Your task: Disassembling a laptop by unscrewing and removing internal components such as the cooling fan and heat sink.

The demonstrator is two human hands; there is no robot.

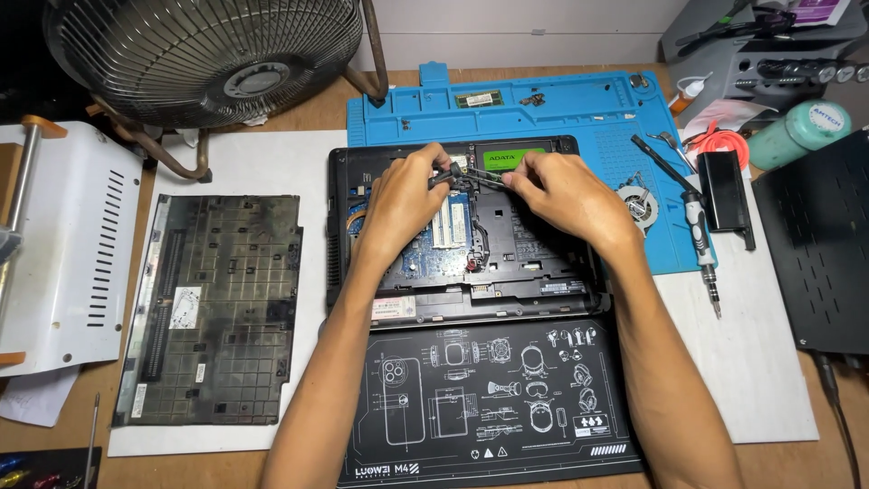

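A small dark part (pixel 466 177) is pinched by the fingers of both the left hand (pixel 403 195) and right hand (pixel 561 190) over the opened laptop (pixel 534 263), mid-surface.

Two hands (pixel 403 199), one opened laptop (pixel 462 235), two mats (pixel 561 109), one screwdriver (pixel 697 226).

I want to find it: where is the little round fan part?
The small round grey cooling fan lies on the blue mat, right of the open laptop.

Wooden table (pixel 778 457) — bearing a white sheet (pixel 253 163), perhaps paper, and a fan (pixel 208 54).
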